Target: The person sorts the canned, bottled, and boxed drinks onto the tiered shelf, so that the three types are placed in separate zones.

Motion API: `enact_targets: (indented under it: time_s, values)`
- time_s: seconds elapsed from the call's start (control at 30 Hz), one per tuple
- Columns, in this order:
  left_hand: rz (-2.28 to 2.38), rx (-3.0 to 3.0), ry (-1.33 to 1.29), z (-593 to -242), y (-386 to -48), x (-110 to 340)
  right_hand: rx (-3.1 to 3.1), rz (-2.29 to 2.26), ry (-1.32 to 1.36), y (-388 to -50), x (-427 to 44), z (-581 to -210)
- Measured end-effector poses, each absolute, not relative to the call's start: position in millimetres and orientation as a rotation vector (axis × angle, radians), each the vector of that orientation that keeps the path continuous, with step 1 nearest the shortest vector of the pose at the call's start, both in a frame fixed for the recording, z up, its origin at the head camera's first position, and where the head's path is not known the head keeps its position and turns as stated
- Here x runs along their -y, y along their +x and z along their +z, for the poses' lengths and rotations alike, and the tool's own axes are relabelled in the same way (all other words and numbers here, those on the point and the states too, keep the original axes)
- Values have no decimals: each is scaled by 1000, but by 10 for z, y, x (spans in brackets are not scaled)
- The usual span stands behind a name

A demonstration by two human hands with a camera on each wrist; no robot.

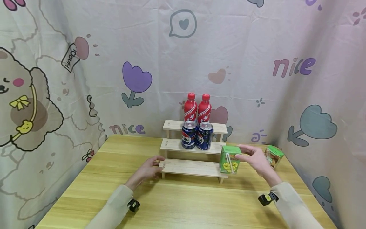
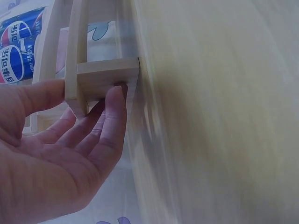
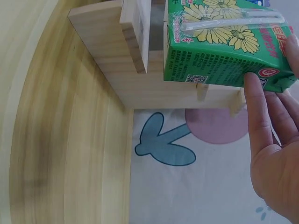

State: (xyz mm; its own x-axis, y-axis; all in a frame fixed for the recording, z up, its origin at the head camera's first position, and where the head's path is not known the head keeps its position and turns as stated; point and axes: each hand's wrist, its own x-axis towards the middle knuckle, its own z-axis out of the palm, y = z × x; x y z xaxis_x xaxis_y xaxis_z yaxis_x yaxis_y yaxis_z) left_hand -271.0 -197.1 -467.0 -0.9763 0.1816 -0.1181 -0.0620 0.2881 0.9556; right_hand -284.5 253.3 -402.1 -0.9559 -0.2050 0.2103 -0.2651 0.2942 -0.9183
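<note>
Far left: the left hand point(image 1: 145, 171) is set at the left end of a three-tiered pale wooden display rack point(image 1: 191, 168); the lowest board is gripped there, thumb laid against it, fingers curled beneath. The rack is stood on a light wood-grained bench point(image 1: 171, 203); a cloth backdrop printed with pastel cartoons point(image 1: 160, 111) is hung behind.

Centre: two red bottles with red caps point(image 1: 190, 109) are carried upright, side by side, on the top tier. Two dark blue metal drink cans point(image 1: 189, 136) are stood on the middle tier, directly in front of them.

Right of centre: a green box-shaped drink carton with yellow flowers and a straw point(image 1: 233, 160) is held at the right end of the lowest tier, long axis near upright, straw face turned toward the wearer. It is pinched from the right by the right hand point(image 1: 257, 159). Key relation, as judged: the carton lies immediately left of the right palm, well apart from the left hand; most of the lowest board is stretched leftward of it. A narrow gap under the carton is suggested in the right wrist view; contact with the board cannot be confirmed.

Far right: a green-topped pack with brown-patterned sides point(image 1: 274, 156) is seen on the bench, just beyond the right wrist, held by neither of the hands.
</note>
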Motion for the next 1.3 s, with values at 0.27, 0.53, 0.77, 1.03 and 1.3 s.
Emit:
enact_targets:
  time_s: [0.27,0.53,0.77,1.03,1.3]
  values:
    - [1763,-2339,106,-4669,-2709,1969,2444,1781,426,-2851,-2437,-4035]
    - [1759,-2347,90,-4668,-2722,1961,2404,1830,416,-2866,-2315,-4053]
    - [1762,-2337,110,-4652,-2705,1971,2408,1833,414,-2851,-2205,-4014]
    - [1764,-2341,81,-4676,-2709,1966,2392,1846,453,-2870,-2126,-4007]
    - [1759,-2341,87,-4666,-2704,1967,2440,1779,413,-2885,-2050,-4029]
